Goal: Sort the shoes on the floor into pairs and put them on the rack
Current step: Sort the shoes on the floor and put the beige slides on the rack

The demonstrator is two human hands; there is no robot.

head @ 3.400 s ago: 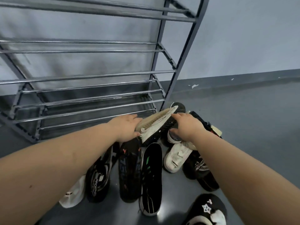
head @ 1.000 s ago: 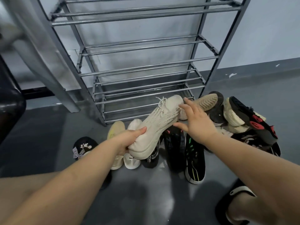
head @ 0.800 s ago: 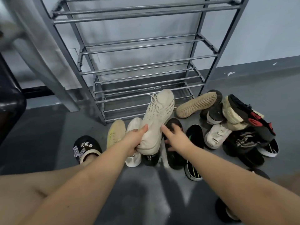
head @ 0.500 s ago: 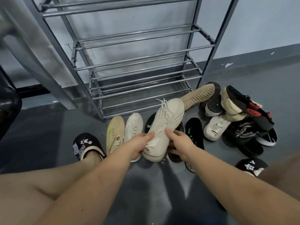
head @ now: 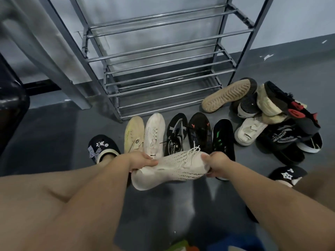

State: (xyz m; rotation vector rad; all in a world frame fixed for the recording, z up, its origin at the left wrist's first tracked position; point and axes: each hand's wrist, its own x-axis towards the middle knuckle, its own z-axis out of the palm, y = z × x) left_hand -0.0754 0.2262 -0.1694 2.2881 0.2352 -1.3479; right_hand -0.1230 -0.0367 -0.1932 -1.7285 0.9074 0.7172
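I hold a cream knit sneaker (head: 172, 169) sideways above the floor. My left hand (head: 139, 160) grips its heel end and my right hand (head: 215, 164) grips its toe end. Behind it a row of shoes lies on the floor: a yellowish shoe (head: 133, 133), a white sneaker (head: 154, 133), a black and white shoe (head: 176, 131), a black shoe with orange marks (head: 199, 127) and a black shoe with green marks (head: 223, 134). The metal shoe rack (head: 163, 69) stands behind them with bare shelves.
A pile of mixed shoes (head: 277, 120) lies at the right, with a tan sole (head: 226, 96) turned up. My feet wear black slippers, one at the left (head: 101, 147) and one at the right (head: 286, 174). A dark object (head: 10, 105) stands far left.
The cream sneaker came out of the pile, then swung from pointing at the rack to lying sideways, lower and nearer me. My right hand moved onto its toe end.
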